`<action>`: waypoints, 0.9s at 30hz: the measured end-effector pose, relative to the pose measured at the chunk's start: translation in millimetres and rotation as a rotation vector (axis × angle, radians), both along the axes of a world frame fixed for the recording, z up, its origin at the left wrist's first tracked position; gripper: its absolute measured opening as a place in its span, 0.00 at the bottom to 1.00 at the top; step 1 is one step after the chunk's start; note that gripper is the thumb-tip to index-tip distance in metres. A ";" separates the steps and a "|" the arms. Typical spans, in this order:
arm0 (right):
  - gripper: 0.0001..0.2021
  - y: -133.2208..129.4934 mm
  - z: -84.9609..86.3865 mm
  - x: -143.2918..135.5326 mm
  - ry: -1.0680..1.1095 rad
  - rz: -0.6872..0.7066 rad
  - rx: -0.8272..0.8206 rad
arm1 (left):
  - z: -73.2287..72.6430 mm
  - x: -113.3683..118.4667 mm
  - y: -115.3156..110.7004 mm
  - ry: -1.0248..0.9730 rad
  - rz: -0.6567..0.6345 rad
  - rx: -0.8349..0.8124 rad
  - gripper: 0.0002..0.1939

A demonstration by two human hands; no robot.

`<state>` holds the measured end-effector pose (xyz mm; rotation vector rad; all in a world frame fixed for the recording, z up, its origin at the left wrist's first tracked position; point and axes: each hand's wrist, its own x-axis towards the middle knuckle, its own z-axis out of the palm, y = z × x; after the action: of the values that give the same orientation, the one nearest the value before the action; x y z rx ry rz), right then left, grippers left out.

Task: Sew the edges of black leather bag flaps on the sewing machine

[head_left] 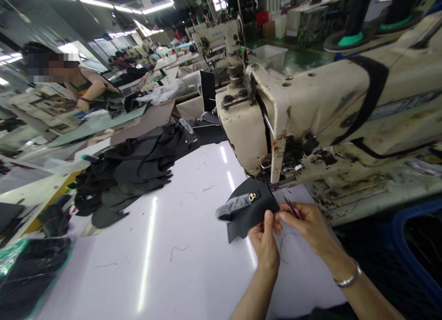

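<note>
A black leather-like panel [243, 221] lies by the sewing machine's needle area, with a plastic-wrapped strap [235, 206] and a gold-coloured fitting [252, 196] on top. My left hand [265, 248] is closed on the panel's near right edge, thumb uppermost. Close beside it, my right hand [311, 225] holds small thread snips [293, 208] in a closed grip, blades pointing up toward the machine. The right fingertips meet the left ones at the panel's corner. Whether they also pinch a thread is too small to tell.
The beige sewing machine [311, 94] stands over the right of the white tabletop [120, 274]. Black cut pieces [134, 165] are heaped at the left, and loose threads lie about. A blue plastic crate [390, 237] is at lower right. Across from me, another person [93, 83] works.
</note>
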<state>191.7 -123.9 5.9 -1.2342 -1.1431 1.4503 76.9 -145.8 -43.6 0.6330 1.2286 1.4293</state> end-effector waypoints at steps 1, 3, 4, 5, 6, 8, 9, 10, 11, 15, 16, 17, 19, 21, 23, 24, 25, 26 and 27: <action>0.12 0.0 -0.1 0.0 -0.039 -0.012 0.000 | 0.2 0.3 -0.2 0.004 0.002 -0.001 0.25; 0.15 0.4 0.5 -1.0 -0.151 -0.050 0.014 | 0.4 1.5 0.2 0.011 0.004 0.000 0.25; 0.17 0.8 0.9 -2.0 -0.213 -0.067 0.035 | 0.5 2.5 0.9 0.015 0.005 -0.001 0.25; 0.19 1.2 1.2 -3.2 -0.272 -0.079 0.067 | 0.8 3.7 1.8 0.021 0.007 -0.004 0.25; 0.20 1.7 1.2 -4.7 -0.322 -0.086 0.104 | 1.5 4.9 2.7 0.028 0.013 -0.009 0.25; 0.20 2.6 0.1 -7.8 -0.379 -0.107 0.169 | 4.6 5.7 3.1 0.051 0.011 -0.019 0.27; 0.20 2.9 -1.1 -9.4 -0.385 -0.130 0.177 | 7.3 4.6 1.7 0.062 -0.022 -0.030 0.28; 0.21 3.2 -2.6 -10.8 -0.375 -0.164 0.165 | 10.8 1.9 -1.1 0.072 -0.081 -0.051 0.29; 0.22 3.4 -4.5 -12.1 -0.352 -0.202 0.138 | 14.8 -2.4 -5.5 0.093 -0.152 -0.073 0.29; 0.25 3.6 -13.4 -16.3 -0.199 -0.309 0.024 | 33.7 -35.7 -28.0 0.530 -0.184 0.119 0.23; 0.25 3.4 -15.7 -17.3 -0.156 -0.317 0.005 | 37.9 -45.9 -30.6 0.696 -0.122 0.232 0.20; 0.25 3.1 -18.0 -18.4 -0.111 -0.322 -0.017 | 41.3 -55.6 -30.4 0.843 -0.083 0.315 0.16; 0.24 2.4 -22.4 -20.6 -0.029 -0.333 -0.066 | 45.2 -71.4 -20.7 1.080 -0.066 0.366 0.11; 0.22 1.6 -26.4 -22.7 0.034 -0.349 -0.105 | 45.3 -80.4 -0.6 1.218 -0.129 0.326 0.17; 0.21 1.1 -29.9 -23.9 0.077 -0.365 -0.133 | 44.4 -83.7 24.8 1.252 -0.225 0.314 0.24; 0.21 1.0 -31.5 -24.1 0.090 -0.373 -0.140 | 44.8 -83.8 37.5 1.251 -0.273 0.330 0.27; 0.21 1.0 -33.0 -24.2 0.094 -0.379 -0.142 | 46.3 -83.4 49.4 1.254 -0.312 0.355 0.29; 0.21 0.9 -34.5 -24.1 0.090 -0.382 -0.141 | 49.1 -82.6 60.1 1.267 -0.340 0.378 0.30; 0.21 0.8 -35.8 -24.0 0.078 -0.386 -0.135 | 53.2 -81.5 69.1 1.285 -0.364 0.396 0.28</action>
<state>167.8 -123.1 -29.9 -1.3903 -0.7139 1.2821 -4.6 -76.6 9.5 2.1317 1.6110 0.8763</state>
